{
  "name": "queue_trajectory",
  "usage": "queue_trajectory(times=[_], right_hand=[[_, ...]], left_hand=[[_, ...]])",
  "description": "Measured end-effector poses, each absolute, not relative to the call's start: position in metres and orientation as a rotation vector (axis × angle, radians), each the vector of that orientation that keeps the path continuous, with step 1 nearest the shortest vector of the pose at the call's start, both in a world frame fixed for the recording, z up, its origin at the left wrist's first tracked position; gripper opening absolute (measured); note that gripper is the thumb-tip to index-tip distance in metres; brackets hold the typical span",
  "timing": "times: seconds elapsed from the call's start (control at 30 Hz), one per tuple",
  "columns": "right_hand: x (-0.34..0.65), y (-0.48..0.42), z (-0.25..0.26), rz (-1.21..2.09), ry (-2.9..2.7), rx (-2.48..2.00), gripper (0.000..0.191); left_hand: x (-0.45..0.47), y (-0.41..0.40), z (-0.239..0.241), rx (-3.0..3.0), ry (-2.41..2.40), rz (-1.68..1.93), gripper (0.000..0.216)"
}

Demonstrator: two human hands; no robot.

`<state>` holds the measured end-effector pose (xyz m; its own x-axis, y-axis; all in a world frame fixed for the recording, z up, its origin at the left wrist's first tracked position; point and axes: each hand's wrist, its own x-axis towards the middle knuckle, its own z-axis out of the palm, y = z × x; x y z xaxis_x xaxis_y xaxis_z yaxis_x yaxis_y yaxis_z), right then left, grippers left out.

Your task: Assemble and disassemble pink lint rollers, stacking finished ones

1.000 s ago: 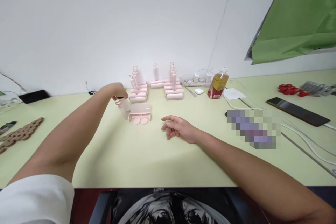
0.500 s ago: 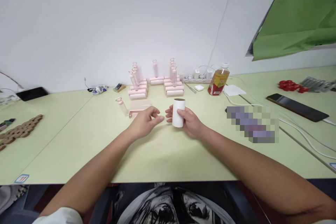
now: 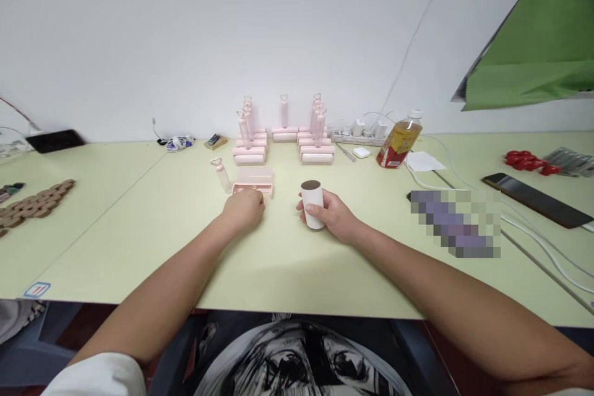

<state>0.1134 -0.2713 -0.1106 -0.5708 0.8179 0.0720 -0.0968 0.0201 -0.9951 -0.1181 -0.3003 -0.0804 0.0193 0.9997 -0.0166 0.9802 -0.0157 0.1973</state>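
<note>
My right hand (image 3: 336,216) is closed around a white lint roller refill (image 3: 314,205). The roll stands nearly upright above the table, tilted slightly, with its brown cardboard core facing up. My left hand (image 3: 245,207) is closed at the front edge of an open pink lint roller case (image 3: 254,177); its fingertips are mostly hidden. The case has its translucent lid raised at the back. Just left of it, a pink lint roller handle (image 3: 221,176) with a heart-shaped loop at the end leans upward.
Behind stand several pink lint rollers (image 3: 249,156) in groups along the wall. Right of them are a power strip (image 3: 355,138), a drink bottle (image 3: 399,142), a phone (image 3: 538,199) and white cables. Brown wooden pieces (image 3: 34,205) lie at the left.
My left hand has moved from beside the roll to the open pink case, its fingers now closed. The roll in my right hand has tipped slightly towards me. The view has shifted.
</note>
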Motion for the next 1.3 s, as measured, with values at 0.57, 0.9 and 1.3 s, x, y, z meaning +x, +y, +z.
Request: queue_trajectory(times=[0.57, 0.9, 1.3], right_hand=[[0.114, -0.275, -0.110, 1.456, -1.895, -0.747, 0.040], [0.115, -0.275, -0.110, 1.437, -1.985, -0.698, 0.041], [0.115, -0.275, -0.111, 1.373, -2.061, -0.774, 0.047]], left_hand=[[-0.102, -0.311, -0.074, 1.519, 1.126, 1.138, 0.042], [-0.097, -0.312, -0.071, 1.382, 1.135, 1.254, 0.041], [-0.083, -0.321, -0.074, 1.451, 1.087, 1.371, 0.035]])
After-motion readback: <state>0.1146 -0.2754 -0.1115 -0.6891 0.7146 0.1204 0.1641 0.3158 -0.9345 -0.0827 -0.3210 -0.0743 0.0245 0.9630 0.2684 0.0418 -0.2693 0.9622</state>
